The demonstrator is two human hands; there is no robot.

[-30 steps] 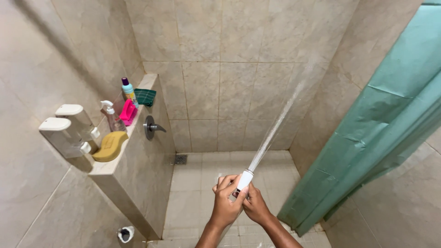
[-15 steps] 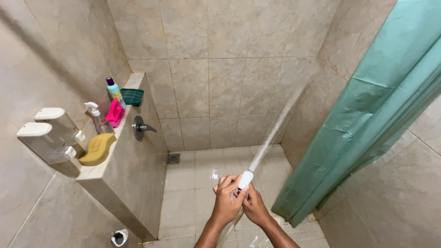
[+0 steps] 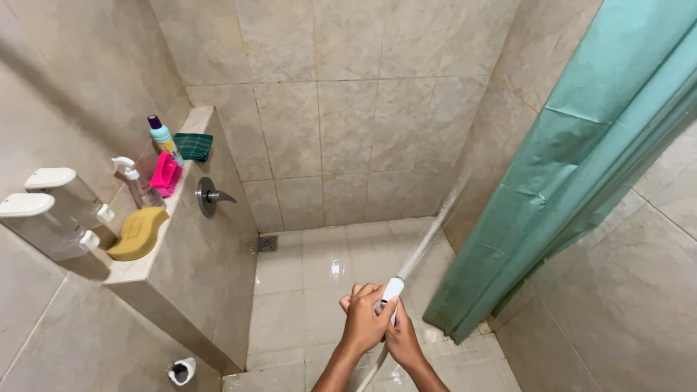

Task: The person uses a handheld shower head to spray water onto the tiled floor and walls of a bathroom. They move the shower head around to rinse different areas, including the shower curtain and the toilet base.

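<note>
Two hands, left (image 3: 365,324) & right (image 3: 401,341), fingers wrapped round 1 slim white plastic spray nozzle (image 3: 391,290) low-center over wet tiled floor (image 3: 312,276); 1 green curtain (image 3: 581,174), 1 yellow sponge (image 3: 137,232).

A white spray nozzle (image 3: 391,289), slim and tube-shaped, points up and to the right above the tiled shower floor, its lower end wrapped in 2 hands. A thin, straight jet of water (image 3: 435,232) leaves its tip and runs diagonally toward the tiled wall beside the green curtain. A pale hose (image 3: 372,372) curves down beneath it.
</note>
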